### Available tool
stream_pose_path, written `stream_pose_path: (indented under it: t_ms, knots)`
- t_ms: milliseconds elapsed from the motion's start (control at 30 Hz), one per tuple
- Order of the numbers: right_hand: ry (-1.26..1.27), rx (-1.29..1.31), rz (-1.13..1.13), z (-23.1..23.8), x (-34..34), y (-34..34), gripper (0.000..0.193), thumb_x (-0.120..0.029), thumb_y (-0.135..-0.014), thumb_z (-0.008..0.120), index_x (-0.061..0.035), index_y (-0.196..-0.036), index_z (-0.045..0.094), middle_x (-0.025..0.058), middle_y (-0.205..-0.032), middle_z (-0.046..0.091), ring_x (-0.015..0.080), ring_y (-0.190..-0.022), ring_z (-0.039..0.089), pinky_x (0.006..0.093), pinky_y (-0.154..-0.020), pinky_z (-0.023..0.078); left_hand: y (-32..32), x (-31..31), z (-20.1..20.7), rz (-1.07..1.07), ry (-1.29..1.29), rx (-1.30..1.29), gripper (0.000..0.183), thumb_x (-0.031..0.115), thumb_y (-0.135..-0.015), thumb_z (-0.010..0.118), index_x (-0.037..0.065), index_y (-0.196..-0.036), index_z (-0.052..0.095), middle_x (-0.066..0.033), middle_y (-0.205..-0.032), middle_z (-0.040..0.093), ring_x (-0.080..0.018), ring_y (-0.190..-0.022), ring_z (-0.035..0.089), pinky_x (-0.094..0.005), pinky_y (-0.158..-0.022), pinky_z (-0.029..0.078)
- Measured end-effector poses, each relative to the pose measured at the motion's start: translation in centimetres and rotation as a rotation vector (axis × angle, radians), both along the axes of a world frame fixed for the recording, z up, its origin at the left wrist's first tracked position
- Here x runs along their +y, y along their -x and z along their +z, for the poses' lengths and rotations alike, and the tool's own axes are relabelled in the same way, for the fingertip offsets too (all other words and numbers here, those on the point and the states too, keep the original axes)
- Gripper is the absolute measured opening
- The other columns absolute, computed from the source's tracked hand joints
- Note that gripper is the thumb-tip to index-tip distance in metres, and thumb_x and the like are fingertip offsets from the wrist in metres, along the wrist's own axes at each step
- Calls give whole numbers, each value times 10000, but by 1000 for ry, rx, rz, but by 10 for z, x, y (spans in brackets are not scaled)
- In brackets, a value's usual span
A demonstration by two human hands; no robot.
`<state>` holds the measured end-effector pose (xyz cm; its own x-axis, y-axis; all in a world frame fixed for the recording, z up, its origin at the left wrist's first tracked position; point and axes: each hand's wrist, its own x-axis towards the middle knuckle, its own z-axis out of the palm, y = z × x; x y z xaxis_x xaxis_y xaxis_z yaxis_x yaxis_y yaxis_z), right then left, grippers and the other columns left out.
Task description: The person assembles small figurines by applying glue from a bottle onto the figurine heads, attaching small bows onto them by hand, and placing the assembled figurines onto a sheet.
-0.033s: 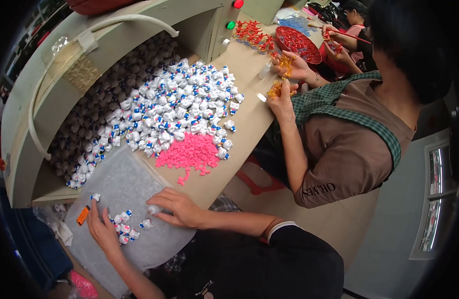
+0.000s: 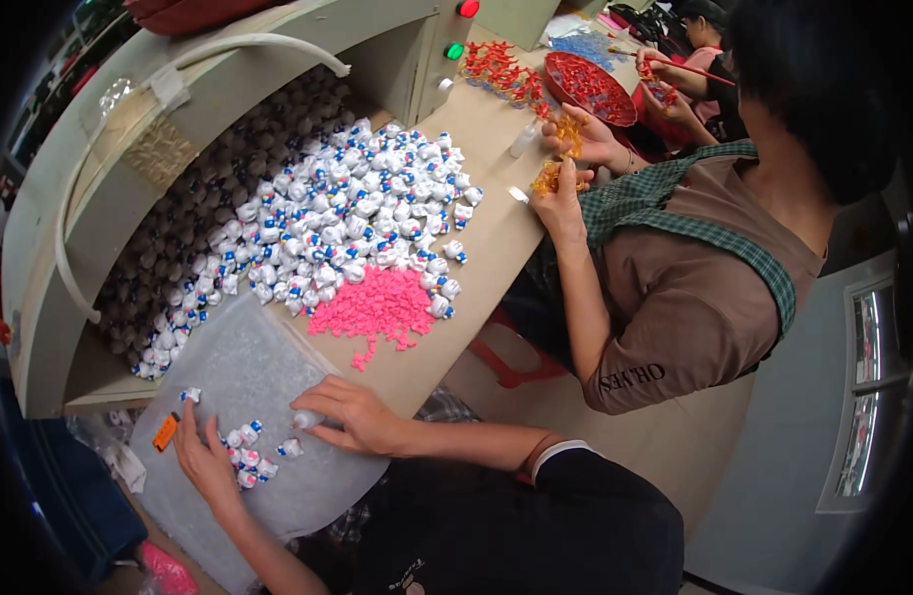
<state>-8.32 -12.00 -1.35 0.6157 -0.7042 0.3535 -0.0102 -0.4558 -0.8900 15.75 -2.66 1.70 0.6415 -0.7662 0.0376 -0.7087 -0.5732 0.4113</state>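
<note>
My left hand lies on a grey translucent plastic sheet, its fingers stretched out and thumb apart. At its fingertips is a small white and blue figurine; whether they touch it I cannot tell. Closed around a small translucent bottle is my right hand. Between my hands sits a cluster of white figurines, some with pink parts. One more figurine lies apart, just below the bottle.
Beyond the sheet spread a large heap of white and blue figurines and a pile of small pink pieces. An orange cutter-like object lies left. At right, a co-worker handles yellow pieces beside a red basket and small bottle.
</note>
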Motion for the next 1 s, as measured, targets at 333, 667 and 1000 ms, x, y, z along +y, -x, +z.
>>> stream_pose_path:
  t_ms: [333,667,1000]
  knots:
    - [28,63,6,10,-6,3,285,-33,-715,688,-22,-995,635,132,-929,637,286,-859,592,354,-749,472,5,-37,1,-26,245,15,404,38,-704,698,4,-1082,561,-152,-944,542,-317,-898,546,-381,-801,432]
    - [22,89,-3,9,-2,3,312,-15,-712,694,-25,-1017,628,120,-975,638,286,-897,589,350,-783,476,-9,-31,5,-26,213,74,274,25,-765,662,5,-1032,605,-130,-945,571,-267,-806,588,-342,-712,471]
    - [-449,-201,-56,9,9,12,307,22,-779,649,14,-1072,557,160,-1042,630,223,-966,616,284,-854,450,84,24,16,1,677,1572,315,130,-954,490,-5,-1239,506,-97,-1040,611,-206,-919,624,-294,-811,500]
